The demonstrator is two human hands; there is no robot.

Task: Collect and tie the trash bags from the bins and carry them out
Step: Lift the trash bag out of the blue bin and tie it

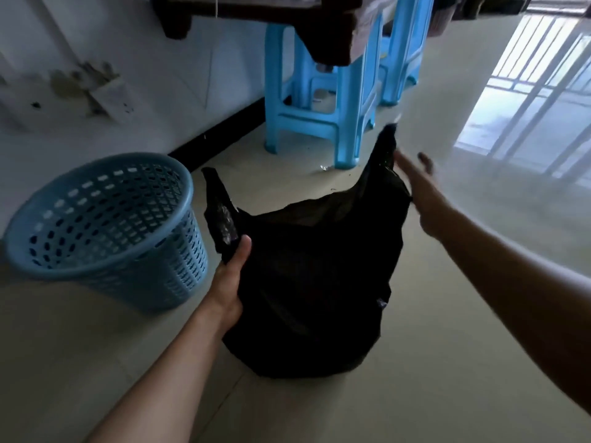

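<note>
A full black trash bag (311, 292) stands on the tiled floor in the middle of the view, its mouth open and its two handles sticking up. My left hand (230, 282) grips the bag's left handle, thumb on top. My right hand (422, 193) is blurred, its fingers spread, against the bag's right handle; I cannot tell whether it holds the handle. A blue lattice plastic bin (105, 231) stands to the left of the bag, with no liner in it.
Two light blue plastic stools (323, 100) stand behind the bag under a dark wooden table (256, 14). A white wall with a black skirting runs along the left. A barred glass door (527, 100) is at the right.
</note>
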